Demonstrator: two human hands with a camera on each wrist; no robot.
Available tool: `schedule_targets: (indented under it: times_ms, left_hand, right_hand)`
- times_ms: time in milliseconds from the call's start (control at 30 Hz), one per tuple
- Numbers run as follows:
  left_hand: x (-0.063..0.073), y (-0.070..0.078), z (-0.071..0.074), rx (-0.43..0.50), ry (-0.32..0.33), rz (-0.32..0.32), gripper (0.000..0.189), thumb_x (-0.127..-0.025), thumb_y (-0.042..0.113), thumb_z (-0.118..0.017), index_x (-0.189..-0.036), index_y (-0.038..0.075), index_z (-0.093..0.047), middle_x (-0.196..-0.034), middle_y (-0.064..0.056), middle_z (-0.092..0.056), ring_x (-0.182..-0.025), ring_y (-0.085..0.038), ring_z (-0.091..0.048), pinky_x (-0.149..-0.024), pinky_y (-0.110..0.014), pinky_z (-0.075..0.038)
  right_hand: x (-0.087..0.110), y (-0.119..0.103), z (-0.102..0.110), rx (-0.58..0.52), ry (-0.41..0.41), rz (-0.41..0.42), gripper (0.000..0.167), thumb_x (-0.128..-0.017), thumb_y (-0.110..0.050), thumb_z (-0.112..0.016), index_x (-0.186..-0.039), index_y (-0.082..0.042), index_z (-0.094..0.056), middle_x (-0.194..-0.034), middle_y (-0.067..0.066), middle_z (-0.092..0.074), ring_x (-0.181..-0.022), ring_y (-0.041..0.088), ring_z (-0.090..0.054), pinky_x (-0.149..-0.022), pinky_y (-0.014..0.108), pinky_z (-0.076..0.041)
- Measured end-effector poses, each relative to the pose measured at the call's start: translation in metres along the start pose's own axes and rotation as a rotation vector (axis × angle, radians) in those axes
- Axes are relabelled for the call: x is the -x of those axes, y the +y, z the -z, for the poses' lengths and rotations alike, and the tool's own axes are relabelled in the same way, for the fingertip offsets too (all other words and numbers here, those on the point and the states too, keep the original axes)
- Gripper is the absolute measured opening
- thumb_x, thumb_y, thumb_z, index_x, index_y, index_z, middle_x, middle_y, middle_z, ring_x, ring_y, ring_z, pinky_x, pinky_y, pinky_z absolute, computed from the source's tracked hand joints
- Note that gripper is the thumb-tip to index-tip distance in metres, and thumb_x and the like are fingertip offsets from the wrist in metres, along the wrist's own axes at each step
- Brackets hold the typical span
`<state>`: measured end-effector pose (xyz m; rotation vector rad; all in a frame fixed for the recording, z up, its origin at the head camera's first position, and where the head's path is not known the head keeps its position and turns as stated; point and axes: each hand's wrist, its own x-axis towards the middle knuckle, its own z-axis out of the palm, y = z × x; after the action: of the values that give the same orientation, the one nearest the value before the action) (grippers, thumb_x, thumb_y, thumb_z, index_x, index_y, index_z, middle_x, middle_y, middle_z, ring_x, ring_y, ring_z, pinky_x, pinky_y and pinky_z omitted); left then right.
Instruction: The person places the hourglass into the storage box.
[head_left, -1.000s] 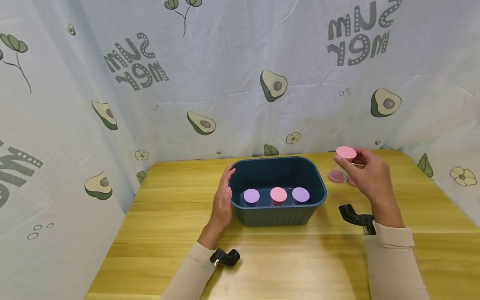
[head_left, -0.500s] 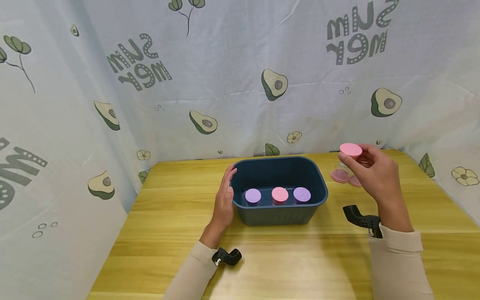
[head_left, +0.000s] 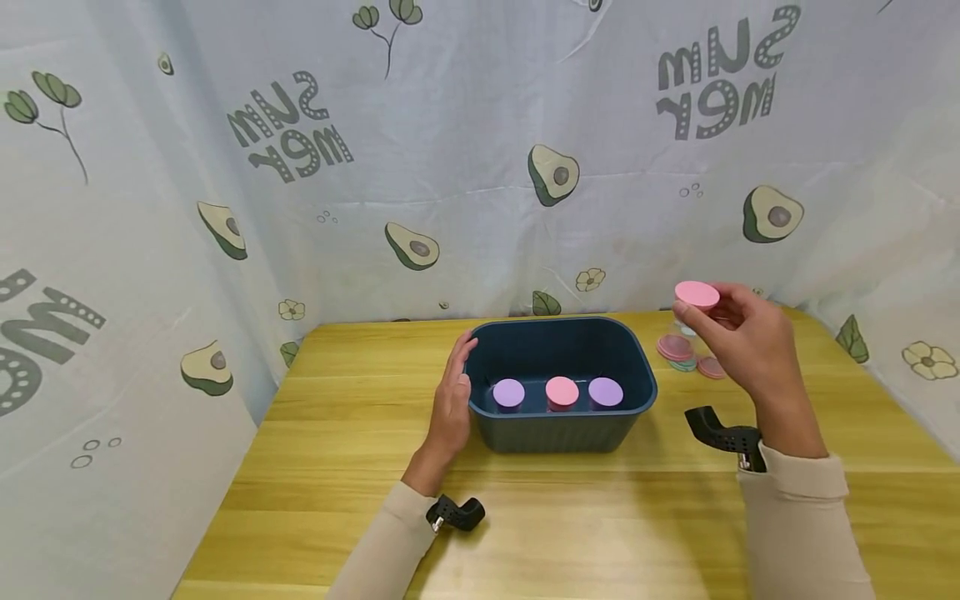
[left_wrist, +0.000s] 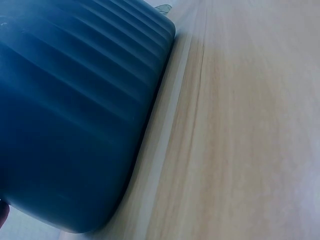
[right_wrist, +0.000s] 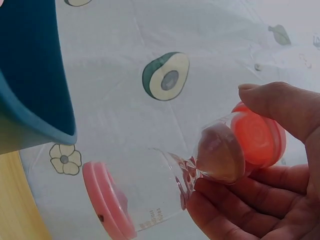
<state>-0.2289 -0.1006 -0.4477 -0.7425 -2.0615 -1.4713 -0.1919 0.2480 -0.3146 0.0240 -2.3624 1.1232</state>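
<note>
My right hand pinches a sand timer by its pink upper end, thumb on one side and fingers on the other. It has clear glass bulbs, a narrow neck and a pink cap at the lower end; in the head view it is held right of the tub. Along the left wall of a dark blue tub, my left hand lies with fingers straight, touching the side. Inside the tub stand a purple-topped piece, a pink-topped one and another purple-topped one.
Under the held timer, a greenish round base and a pink round base show on the wooden table, partly hidden by the right hand. A printed curtain hangs behind the table.
The right hand has lifted the sand timer slightly, after a small shift right and partly back; the greenish base now shows beneath. The left hand stays at the tub.
</note>
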Motion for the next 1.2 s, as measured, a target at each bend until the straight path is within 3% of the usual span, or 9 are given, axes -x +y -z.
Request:
schedule_targets:
  times_ms: [200, 500, 900, 1133, 1200]
  left_hand:
    - [0.002, -0.002, -0.001, -0.015, -0.003, 0.002, 0.052, -0.095, 0.01, -0.026, -0.146, 0.005, -0.037, -0.157, -0.011, -0.027, -0.144, -0.024, -0.025, -0.109, -0.056, -0.029]
    - [0.002, 0.0, 0.0, -0.029, -0.006, 0.022, 0.051, -0.097, 0.013, -0.027, -0.146, 0.006, -0.037, -0.156, -0.012, -0.027, -0.144, -0.022, -0.024, -0.11, -0.054, -0.027]
    - [0.001, 0.003, 0.0, -0.009, -0.007, 0.036, 0.051, -0.098, 0.015, -0.025, -0.147, 0.007, -0.036, -0.157, -0.008, -0.026, -0.145, -0.022, -0.023, -0.112, -0.053, -0.024]
    - [0.0, 0.002, 0.0, -0.009, -0.006, 0.03, 0.051, -0.097, 0.013, -0.025, -0.146, 0.006, -0.036, -0.158, -0.006, -0.026, -0.145, -0.02, -0.022, -0.113, -0.053, -0.024]
    - [0.0, 0.002, 0.0, -0.008, -0.006, 0.025, 0.051, -0.097, 0.013, -0.025, -0.147, 0.006, -0.036, -0.158, -0.006, -0.026, -0.145, -0.021, -0.023, -0.112, -0.053, -0.025]
  right_hand:
    - [-0.005, -0.007, -0.004, -0.037, -0.019, 0.032, 0.052, -0.085, -0.034, -0.072, -0.125, -0.002, -0.059, -0.102, -0.011, -0.058, -0.086, -0.003, -0.054, -0.073, 0.002, -0.041]
    - [-0.011, -0.02, -0.014, -0.022, -0.039, 0.084, 0.052, -0.085, -0.033, -0.073, -0.124, -0.001, -0.059, -0.108, 0.013, -0.063, -0.082, -0.001, -0.053, -0.069, 0.003, -0.041]
    - [-0.017, -0.043, -0.034, -0.092, -0.133, 0.128, 0.053, -0.085, -0.03, -0.073, -0.124, 0.001, -0.056, -0.11, 0.019, -0.066, -0.083, -0.007, -0.056, -0.074, 0.003, -0.043]
    - [-0.021, -0.054, -0.049, -0.093, -0.207, 0.134, 0.055, -0.085, -0.034, -0.072, -0.124, 0.001, -0.054, -0.111, 0.018, -0.067, -0.091, 0.013, -0.062, -0.074, 0.006, -0.045]
    - [-0.022, -0.055, -0.054, -0.103, -0.219, 0.146, 0.054, -0.086, -0.033, -0.072, -0.124, 0.0, -0.054, -0.11, 0.017, -0.068, -0.09, 0.011, -0.063, -0.074, 0.007, -0.046]
